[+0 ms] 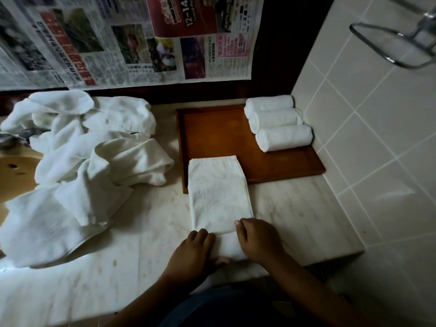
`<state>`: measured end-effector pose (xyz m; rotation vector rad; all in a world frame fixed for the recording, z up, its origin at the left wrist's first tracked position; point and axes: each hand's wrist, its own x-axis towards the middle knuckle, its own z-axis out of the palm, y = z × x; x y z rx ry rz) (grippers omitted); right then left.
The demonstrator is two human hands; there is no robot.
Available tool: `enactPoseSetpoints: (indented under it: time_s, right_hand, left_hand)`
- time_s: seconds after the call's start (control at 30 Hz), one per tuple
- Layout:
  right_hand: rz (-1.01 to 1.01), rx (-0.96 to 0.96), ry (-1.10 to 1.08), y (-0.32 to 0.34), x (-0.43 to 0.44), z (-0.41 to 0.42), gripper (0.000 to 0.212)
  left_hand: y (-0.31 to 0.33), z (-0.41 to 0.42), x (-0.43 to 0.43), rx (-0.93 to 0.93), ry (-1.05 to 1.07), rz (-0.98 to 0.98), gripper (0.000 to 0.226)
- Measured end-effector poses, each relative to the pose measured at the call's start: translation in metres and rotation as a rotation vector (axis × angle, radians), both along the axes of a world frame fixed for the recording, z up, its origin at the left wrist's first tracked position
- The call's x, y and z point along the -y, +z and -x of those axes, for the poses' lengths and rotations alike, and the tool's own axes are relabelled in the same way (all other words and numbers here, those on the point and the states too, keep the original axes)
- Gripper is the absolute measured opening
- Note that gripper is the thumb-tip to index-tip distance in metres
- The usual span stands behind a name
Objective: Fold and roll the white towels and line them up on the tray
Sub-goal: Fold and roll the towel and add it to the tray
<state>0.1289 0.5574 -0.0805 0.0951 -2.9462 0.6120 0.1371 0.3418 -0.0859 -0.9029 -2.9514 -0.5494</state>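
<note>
Three rolled towels (278, 123) on tray (212, 138) | folded towel (219, 192): white strip, near end rolled | left hand (195, 250), right hand (259, 239) grasp it

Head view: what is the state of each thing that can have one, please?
tray: flat on counter.
folded towel: folded strip, near end rolled, far end over tray corner.
rolled towels: three, rolled, side by side on tray.
towel pile: unfolded, crumpled.
left hand: grips the roll's left end.
right hand: grips the roll's right end.

Blurred newspaper (132, 38) print, metal rack (423, 34) cut by edge, tray (212, 135) corner under folded towel (217, 190)
</note>
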Motion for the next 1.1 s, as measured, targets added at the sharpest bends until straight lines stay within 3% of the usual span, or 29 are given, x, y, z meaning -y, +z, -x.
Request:
enactPoseSetpoints:
  time_s: [0.13, 0.2, 0.3, 0.4, 0.53, 0.73, 0.9, 1.1]
  right_hand:
    - [0.01, -0.01, -0.026, -0.002, 0.0, -0.001, 0.041]
    - [0.058, 0.008, -0.008, -0.004, -0.001, -0.003, 0.042]
    - [0.134, 0.02, 0.056, -0.008, -0.003, -0.009, 0.038]
    - [0.079, 0.014, 0.13, -0.007, -0.006, -0.017, 0.034]
    - [-0.041, -0.096, 0.098, 0.0, -0.01, -0.024, 0.033]
    - [0.006, -0.092, 0.132, -0.003, -0.008, -0.026, 0.032]
    - [-0.044, -0.237, 0.166, -0.002, -0.014, -0.035, 0.03]
    - [-0.045, -0.112, 0.045, -0.001, -0.007, -0.035, 0.032]
  left_hand:
    - [0.01, 0.013, 0.002, 0.314, 0.12, -0.128, 0.08]
    - [0.014, 0.017, 0.004, 0.361, 0.133, -0.231, 0.078]
    - [0.016, 0.019, 0.003, 0.367, 0.142, -0.307, 0.062]
    - [0.015, 0.019, 0.0, 0.39, 0.189, -0.336, 0.054]
    - [0.011, 0.018, -0.001, 0.382, 0.179, -0.301, 0.053]
    - [0.009, 0.015, 0.0, 0.392, 0.192, -0.252, 0.051]
    - [0.013, 0.015, -0.001, 0.406, 0.186, -0.243, 0.053]
    - [0.014, 0.013, 0.001, 0.381, 0.179, -0.235, 0.037]
